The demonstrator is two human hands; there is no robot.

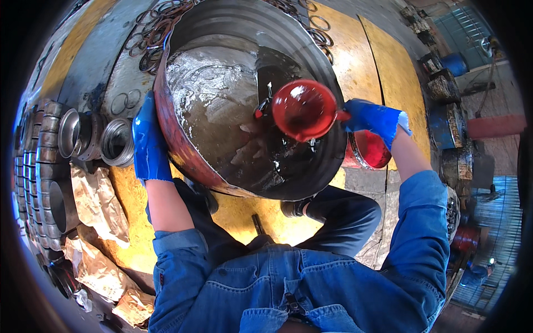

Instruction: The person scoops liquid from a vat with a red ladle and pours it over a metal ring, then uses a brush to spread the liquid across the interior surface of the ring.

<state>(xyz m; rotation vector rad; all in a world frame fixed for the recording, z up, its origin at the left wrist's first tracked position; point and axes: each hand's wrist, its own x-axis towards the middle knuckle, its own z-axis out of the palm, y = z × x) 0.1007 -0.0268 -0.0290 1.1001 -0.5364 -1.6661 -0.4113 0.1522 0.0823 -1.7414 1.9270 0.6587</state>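
A large cut-down metal drum [166, 141] stands before me, tilted or bent out of shape, with dark, shiny liquid inside. My left hand [150, 139], in a blue rubber glove, lies along the drum's outer left wall, fingers straight and pointing away from me. In a matching glove, my right hand [369, 117] closes on the short handle of a round red dipper [304, 108]. The dipper hangs over the right part of the drum, above the liquid, and some wet residue shows in its bowl. Below my right hand sits a red container [373, 149], close outside the drum.
Many ring seals [161, 28] lie heaped behind the drum. At left are stacked metal cylinders [50, 127], ribbed metal rings [117, 143] and crumpled brown paper [100, 202]. Grimy cans [444, 125] line the right side. My legs straddle the drum's near side.
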